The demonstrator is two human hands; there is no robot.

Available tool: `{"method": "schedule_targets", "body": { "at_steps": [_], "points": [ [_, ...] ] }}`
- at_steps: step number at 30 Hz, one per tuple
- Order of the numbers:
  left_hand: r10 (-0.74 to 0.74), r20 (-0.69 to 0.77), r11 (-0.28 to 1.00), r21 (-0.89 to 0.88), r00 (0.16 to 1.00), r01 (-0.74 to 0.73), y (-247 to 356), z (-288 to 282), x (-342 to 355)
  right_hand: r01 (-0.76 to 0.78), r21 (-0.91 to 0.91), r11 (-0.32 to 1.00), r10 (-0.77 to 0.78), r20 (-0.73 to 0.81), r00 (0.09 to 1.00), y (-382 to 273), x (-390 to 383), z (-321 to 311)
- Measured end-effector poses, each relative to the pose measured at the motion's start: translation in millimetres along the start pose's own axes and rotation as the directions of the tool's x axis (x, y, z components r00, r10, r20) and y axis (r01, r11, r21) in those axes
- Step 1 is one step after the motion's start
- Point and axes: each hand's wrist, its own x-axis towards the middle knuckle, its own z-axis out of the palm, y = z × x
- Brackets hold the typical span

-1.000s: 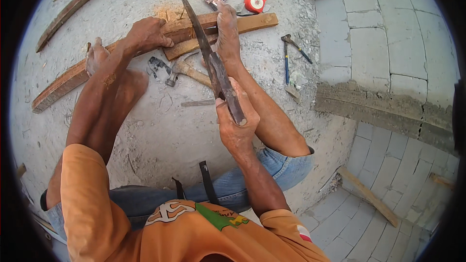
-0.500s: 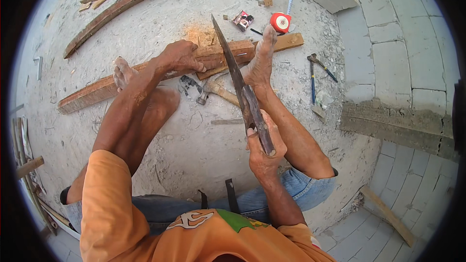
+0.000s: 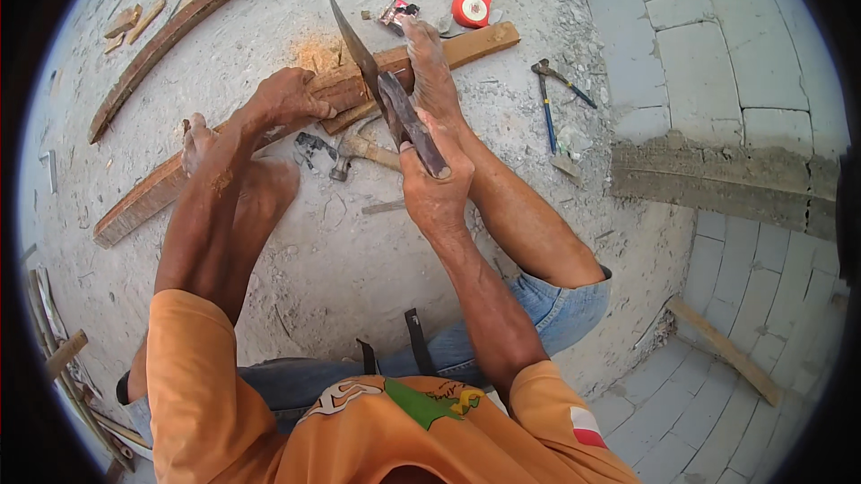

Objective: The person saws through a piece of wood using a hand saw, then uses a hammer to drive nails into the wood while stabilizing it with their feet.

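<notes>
A handsaw (image 3: pixel 357 46) with a dark wooden handle is in my right hand (image 3: pixel 438 177), its fingers wrapped round the handle. The blade crosses a reddish wooden beam (image 3: pixel 143 201), pointing away to the far left. My left hand (image 3: pixel 285 98) presses down on that beam left of the blade, fingers curled over it. Both of my feet also rest against the wood, the right foot (image 3: pixel 432 67) just right of the saw. Under the beam's right end lies a lighter board (image 3: pixel 484 44). Sawdust (image 3: pixel 316 52) is heaped beyond the beam.
A hammer (image 3: pixel 372 153) lies between my legs. Farther off are a red tape measure (image 3: pixel 470 8) with its tape out and a small packet (image 3: pixel 395 13). Blue-handled pincers (image 3: pixel 547 107) sit at right, near a block wall (image 3: pixel 708 62). A long timber (image 3: pixel 170 40) lies far left.
My right hand and the saw have moved forward and left, the blade reaching farther past the beam. The whole view has shifted a little. My left hand keeps its hold.
</notes>
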Motion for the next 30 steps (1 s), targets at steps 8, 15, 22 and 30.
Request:
{"method": "schedule_targets", "body": {
  "at_steps": [8, 15, 22, 30],
  "points": [
    [-0.004, 0.036, 1.0, -0.004, 0.999, 0.004, 7, 1, -6, -0.171, 0.037, 0.985, 0.167, 0.085, 0.982, 6, -10, -10],
    [0.001, 0.084, 0.994, -0.111, 0.996, 0.009, 4, 10, 5, -0.358, 0.095, 0.929, 0.352, 0.069, 0.933, -47, -7, -45],
    [-0.019, 0.135, 0.968, -0.244, 0.991, 0.052, 5, 1, -6, -0.11, -0.009, 0.994, 0.11, 0.002, 0.994, -55, -17, -100],
    [0.015, 0.097, 0.961, -0.276, 0.995, 0.013, 19, 8, -10, -0.02, 0.133, 0.991, 0.025, -0.038, 0.999, -11, -14, -44]
  ]
}}
